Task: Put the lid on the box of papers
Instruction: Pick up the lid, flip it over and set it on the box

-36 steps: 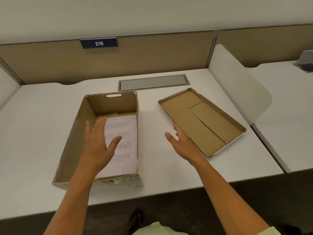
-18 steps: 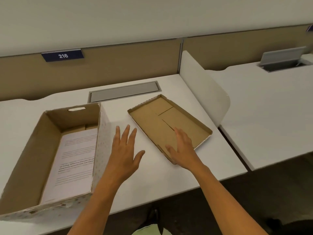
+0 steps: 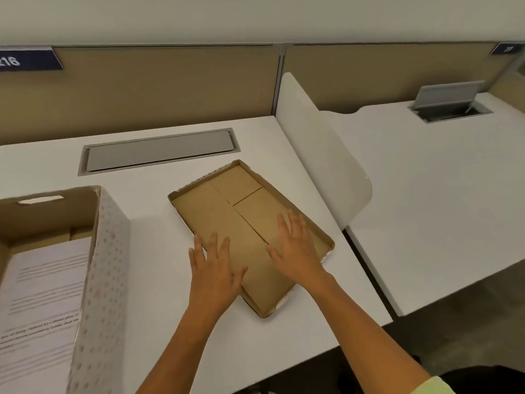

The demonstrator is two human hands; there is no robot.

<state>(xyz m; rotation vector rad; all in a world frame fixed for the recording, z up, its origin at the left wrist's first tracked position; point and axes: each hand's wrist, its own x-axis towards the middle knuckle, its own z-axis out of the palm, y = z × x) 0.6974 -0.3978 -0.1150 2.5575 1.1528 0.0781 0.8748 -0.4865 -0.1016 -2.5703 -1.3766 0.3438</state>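
Observation:
The cardboard lid (image 3: 227,203) lies upside down on the white desk, its brown inside facing up, set at an angle. My left hand (image 3: 214,273) hovers flat over its near-left rim with fingers spread. My right hand (image 3: 295,248) is spread open over the lid's inner right half. Neither hand grips anything. The open box (image 3: 109,260) stands at the left, its outside white with a pink dot pattern; printed papers (image 3: 42,302) lie inside. The box's left part is cut off by the frame edge.
A grey cable flap (image 3: 160,152) is set into the desk (image 3: 159,280) behind the lid. A white curved divider (image 3: 321,155) stands right of the lid, with a neighbouring desk (image 3: 440,194) beyond. The desk's front edge runs close under my forearms.
The view has swung right, so the box slid toward the left edge. Both hands moved away from the box and now sit over the lid, the left one arriving last.

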